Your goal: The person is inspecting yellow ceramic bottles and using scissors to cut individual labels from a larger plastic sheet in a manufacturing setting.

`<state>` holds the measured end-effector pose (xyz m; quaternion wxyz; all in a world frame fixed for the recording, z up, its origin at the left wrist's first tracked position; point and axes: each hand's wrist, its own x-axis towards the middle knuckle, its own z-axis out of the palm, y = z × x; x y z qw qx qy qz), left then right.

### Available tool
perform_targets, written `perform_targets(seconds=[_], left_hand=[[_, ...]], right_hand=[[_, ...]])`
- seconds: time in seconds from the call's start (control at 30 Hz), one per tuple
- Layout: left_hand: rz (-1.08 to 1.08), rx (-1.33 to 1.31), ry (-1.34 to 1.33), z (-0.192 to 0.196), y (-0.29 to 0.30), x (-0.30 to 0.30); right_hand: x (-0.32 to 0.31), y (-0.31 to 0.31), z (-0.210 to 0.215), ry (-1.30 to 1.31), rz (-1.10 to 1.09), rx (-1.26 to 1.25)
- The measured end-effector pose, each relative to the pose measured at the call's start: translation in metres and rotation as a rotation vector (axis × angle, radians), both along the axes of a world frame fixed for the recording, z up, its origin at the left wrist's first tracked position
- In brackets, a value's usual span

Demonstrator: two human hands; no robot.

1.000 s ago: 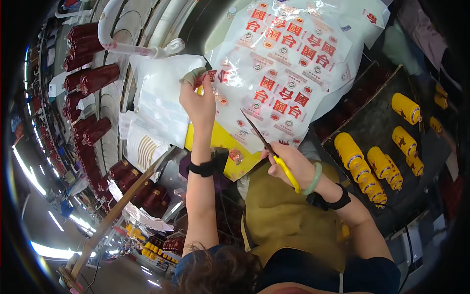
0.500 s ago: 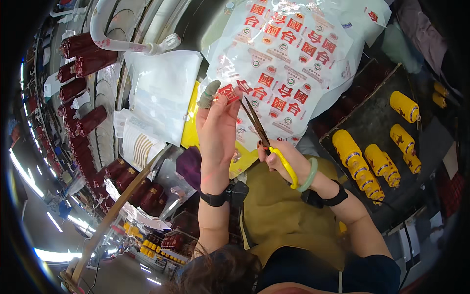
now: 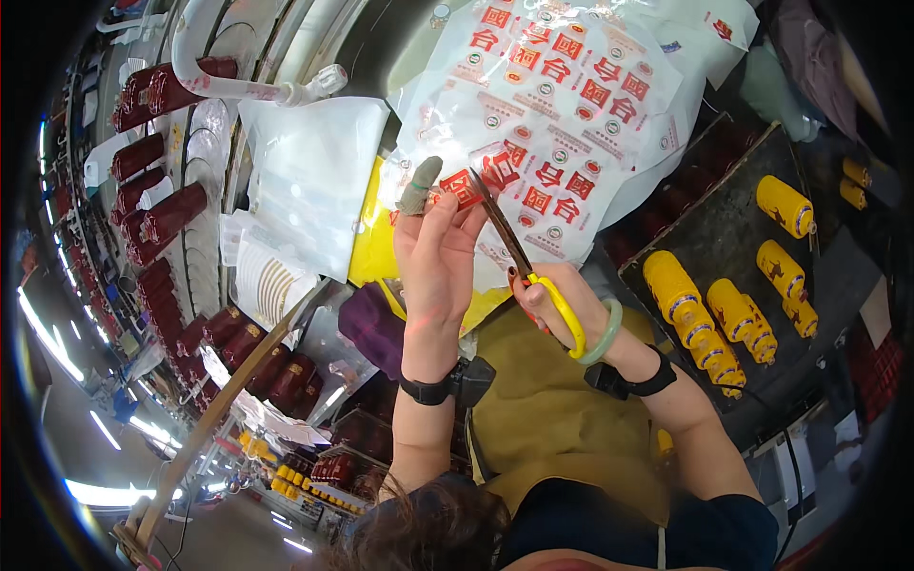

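The fingers of the left hand point(image 3: 438, 257), at the centre of the frame, are pinched narrow on a small red label point(image 3: 461, 187); a grey-green finger cover point(image 3: 419, 187) is worn on one raised fingertip. The fingers of the right hand point(image 3: 571, 300), right of centre, are wrapped around the yellow handles of a pair of scissors point(image 3: 514, 240). The scissors point toward the upper left, their dark blades close together and laid beside the red label; whether the edges touch it cannot be told. A second red printed piece point(image 3: 500, 168) shows just right of the blade tips.

A pale green bangle point(image 3: 604, 333) circles the right wrist, and each wrist carries a black strap point(image 3: 428, 391). Beyond the hands, a clear sheet point(image 3: 533, 109) with rows of red printing covers the upper centre of the frame. To its left lie a yellow sheet point(image 3: 367, 249) and a white sheet point(image 3: 319, 176), with a purple cloth point(image 3: 371, 328) below them. An olive apron point(image 3: 552, 390) fills the lower centre. Yellow cylinders point(image 3: 671, 281) lie on a dark bench point(image 3: 657, 224) at the right; dark red cylinders point(image 3: 171, 219) line the left side, near a white pipe point(image 3: 243, 88) at the upper left
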<state>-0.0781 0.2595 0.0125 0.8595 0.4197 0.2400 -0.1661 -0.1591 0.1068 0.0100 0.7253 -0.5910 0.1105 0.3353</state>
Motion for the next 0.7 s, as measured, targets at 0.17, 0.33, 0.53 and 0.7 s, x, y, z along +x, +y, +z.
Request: perform_targets(seconds=[0.17, 0.33, 0.53, 0.7], left_hand=[[0.022, -0.003, -0.007, 0.001, -0.003, -0.002], [0.037, 0.020, -0.004, 0.001, -0.003, -0.003], [0.048, 0.026, 0.001, 0.003, -0.005, -0.006], [0.006, 0.076, -0.013, 0.002, -0.006, -0.008]], right_hand=[[-0.003, 0.000, -0.001, -0.015, -0.026, 0.022], [-0.009, -0.003, -0.006, -0.029, -0.009, -0.007], [-0.010, -0.001, -0.006, 0.015, -0.030, 0.136], [-0.007, -0.005, -0.005, -0.030, -0.018, 0.132]])
